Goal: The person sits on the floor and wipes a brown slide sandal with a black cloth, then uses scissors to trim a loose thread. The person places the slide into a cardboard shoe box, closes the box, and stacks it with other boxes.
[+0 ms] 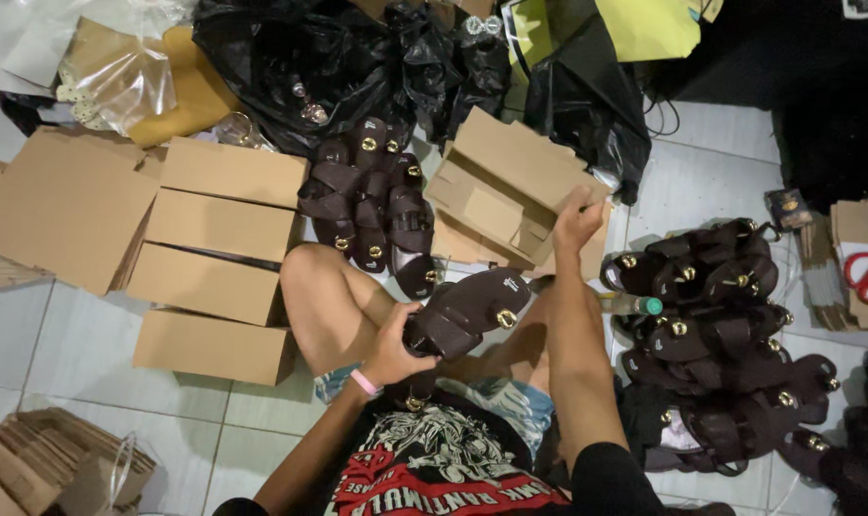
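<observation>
Hands are working apart over the tiled floor (90,334): left hand (396,349) is gripping a dark brown sandal (467,311) above the knees, hemmed by stacked cardboard boxes (219,258) leftward; right hand (577,220), arm stretching forward, is pinching a flattened carton (501,186), sandal heap (720,334) crowding the right edge
</observation>
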Action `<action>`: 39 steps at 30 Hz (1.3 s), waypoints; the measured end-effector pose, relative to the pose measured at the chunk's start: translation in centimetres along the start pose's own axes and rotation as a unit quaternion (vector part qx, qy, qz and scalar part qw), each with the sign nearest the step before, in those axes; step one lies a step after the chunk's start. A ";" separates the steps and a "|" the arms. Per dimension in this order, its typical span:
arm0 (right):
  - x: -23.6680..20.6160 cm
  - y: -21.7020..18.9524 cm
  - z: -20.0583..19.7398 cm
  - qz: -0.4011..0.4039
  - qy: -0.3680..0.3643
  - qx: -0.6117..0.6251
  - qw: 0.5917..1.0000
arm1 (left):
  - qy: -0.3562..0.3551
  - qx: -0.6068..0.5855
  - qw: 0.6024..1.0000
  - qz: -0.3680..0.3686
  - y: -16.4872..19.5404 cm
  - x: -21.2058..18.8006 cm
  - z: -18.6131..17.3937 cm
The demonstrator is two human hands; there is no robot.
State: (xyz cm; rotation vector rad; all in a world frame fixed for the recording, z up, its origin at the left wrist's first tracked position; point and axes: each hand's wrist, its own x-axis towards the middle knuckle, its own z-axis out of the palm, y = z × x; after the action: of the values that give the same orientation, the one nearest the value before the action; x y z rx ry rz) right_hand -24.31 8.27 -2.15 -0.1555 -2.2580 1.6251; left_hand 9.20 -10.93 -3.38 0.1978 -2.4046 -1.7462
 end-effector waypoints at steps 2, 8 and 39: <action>0.3 -0.1 -0.4 -0.018 0.003 -0.025 1.000 | -0.011 -0.005 1.000 -0.001 0.3 0.4 -0.2; 2.3 0.6 -1.2 0.033 -0.049 -0.179 0.982 | -0.033 0.019 0.998 0.042 1.5 1.1 -0.1; -9.9 5.5 -17.0 0.371 -0.029 0.337 0.865 | -0.229 0.204 0.950 0.064 3.9 23.4 5.6</action>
State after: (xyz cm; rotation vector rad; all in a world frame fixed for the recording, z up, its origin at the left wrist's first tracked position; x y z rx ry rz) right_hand -9.82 22.47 -4.73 -0.8765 -1.5759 2.7298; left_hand -14.86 -9.22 -0.16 -0.3516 -3.0088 -1.3292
